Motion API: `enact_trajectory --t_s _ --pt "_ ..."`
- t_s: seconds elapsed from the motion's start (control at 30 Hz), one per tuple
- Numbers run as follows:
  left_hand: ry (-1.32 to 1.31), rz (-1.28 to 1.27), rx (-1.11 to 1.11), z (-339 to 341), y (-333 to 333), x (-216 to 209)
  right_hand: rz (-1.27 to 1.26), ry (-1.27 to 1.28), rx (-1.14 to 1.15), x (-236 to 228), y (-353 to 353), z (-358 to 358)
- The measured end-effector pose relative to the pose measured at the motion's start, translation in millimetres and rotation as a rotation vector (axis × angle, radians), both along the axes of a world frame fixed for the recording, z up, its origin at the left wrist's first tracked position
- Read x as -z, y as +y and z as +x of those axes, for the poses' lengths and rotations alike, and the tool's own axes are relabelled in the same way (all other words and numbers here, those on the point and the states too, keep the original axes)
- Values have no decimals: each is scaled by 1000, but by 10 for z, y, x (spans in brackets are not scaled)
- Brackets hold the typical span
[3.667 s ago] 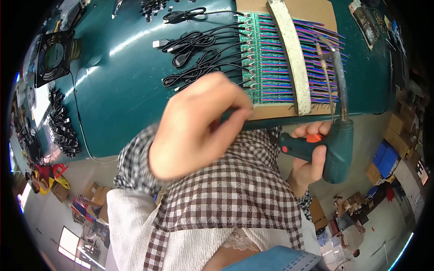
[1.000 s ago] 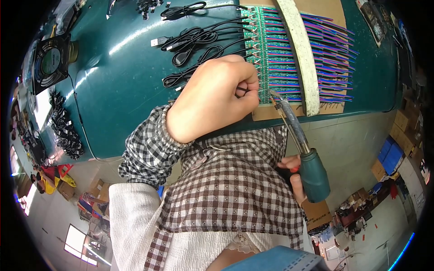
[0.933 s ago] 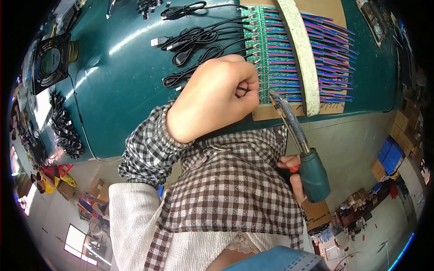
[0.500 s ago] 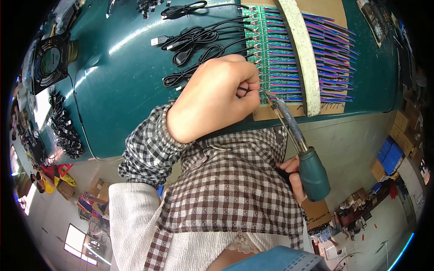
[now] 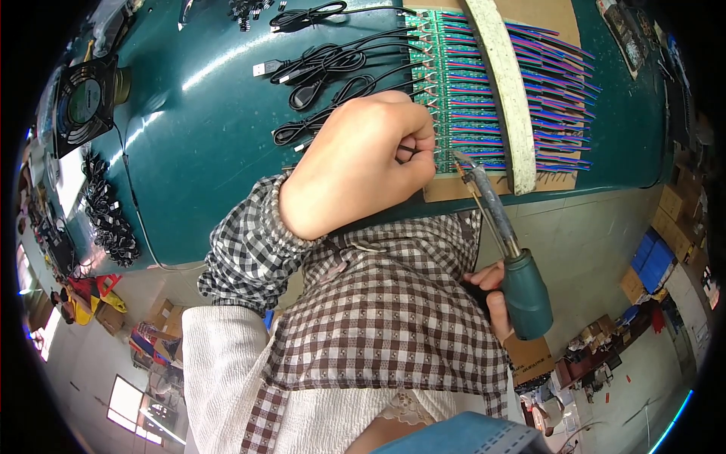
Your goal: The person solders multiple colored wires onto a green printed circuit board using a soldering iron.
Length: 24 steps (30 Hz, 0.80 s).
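Observation:
My left hand (image 5: 355, 155) is closed in a pinch at the left edge of a row of green circuit boards (image 5: 445, 102), with a bit of black cable (image 5: 406, 149) showing between its fingers. Its fingertips hide the cable's end. My right hand (image 5: 491, 291), partly hidden by the tool, grips a soldering iron (image 5: 527, 293) by its green handle. The iron's tip points at the nearest boards, just right of my left fingertips. Blue, red and black wires (image 5: 556, 102) run rightward from the boards.
A pale, worn bar (image 5: 513, 106) lies across the wires on a cardboard sheet (image 5: 560, 15). Coiled black USB cables (image 5: 325, 64) lie left of the boards. At the far left stand a black fan (image 5: 82, 104) and a bundle of black cables (image 5: 106, 208). The table's front edge runs close to my apron.
The soldering iron's tip has shifted slightly to the right, away from my left fingertips; its handle has dipped a little. My left hand has not visibly moved.

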State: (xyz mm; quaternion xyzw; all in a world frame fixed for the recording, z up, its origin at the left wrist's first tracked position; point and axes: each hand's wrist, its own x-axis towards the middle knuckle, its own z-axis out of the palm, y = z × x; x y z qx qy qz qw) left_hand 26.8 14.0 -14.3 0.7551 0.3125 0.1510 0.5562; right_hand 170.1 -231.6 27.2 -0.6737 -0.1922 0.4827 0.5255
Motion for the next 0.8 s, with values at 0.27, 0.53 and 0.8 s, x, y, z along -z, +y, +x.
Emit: enact_trajectory --t_s 0.27,0.53,0.8 --pt "10 5 1 -4 -16 8 -56 54 -6 -60 36 16" --pt "-1 93 -156 -20 -212 47 25 -2 -199 -67 -6 61" --pt "-28 91 -243 9 -299 84 -53 74 0 -75 28 23"
